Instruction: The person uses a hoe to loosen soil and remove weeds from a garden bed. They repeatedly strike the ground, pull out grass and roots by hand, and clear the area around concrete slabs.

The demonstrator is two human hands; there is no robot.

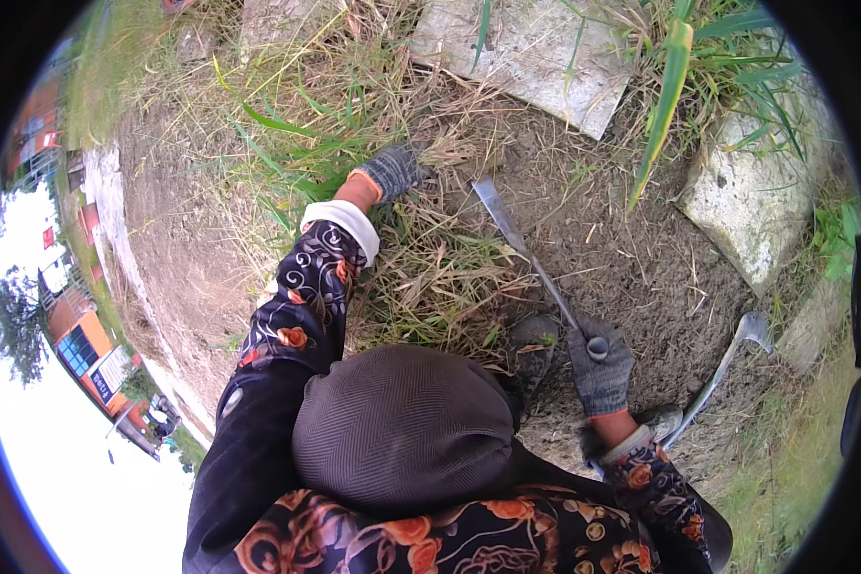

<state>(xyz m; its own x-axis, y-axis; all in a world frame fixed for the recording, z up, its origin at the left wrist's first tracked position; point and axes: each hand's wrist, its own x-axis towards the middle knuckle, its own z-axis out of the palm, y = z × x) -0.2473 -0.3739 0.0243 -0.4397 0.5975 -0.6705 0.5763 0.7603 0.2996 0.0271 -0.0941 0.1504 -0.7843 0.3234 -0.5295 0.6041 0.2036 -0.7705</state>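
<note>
My right hand (602,369), in a grey knit glove with an orange cuff, is closed round the handle of a sickle (505,215). Its metal blade points up and left over bare soil. My left hand (394,172), gloved alike, is at a clump of dry grass (459,147) left of the blade tip; its fingertips are partly hidden, so I cannot tell if it grips the stalks. Between my arms lies a heap of cut grass (444,276). A hoe (713,377) with a curved metal head lies on the soil, right of my right hand.
Pale stone slabs lie ahead (531,61) and to the right (753,201). Long green leaves (663,107) hang over the gap between them. My shoe (534,351) stands beside the grass heap. Weeds (272,143) grow at the left, and buildings show far off.
</note>
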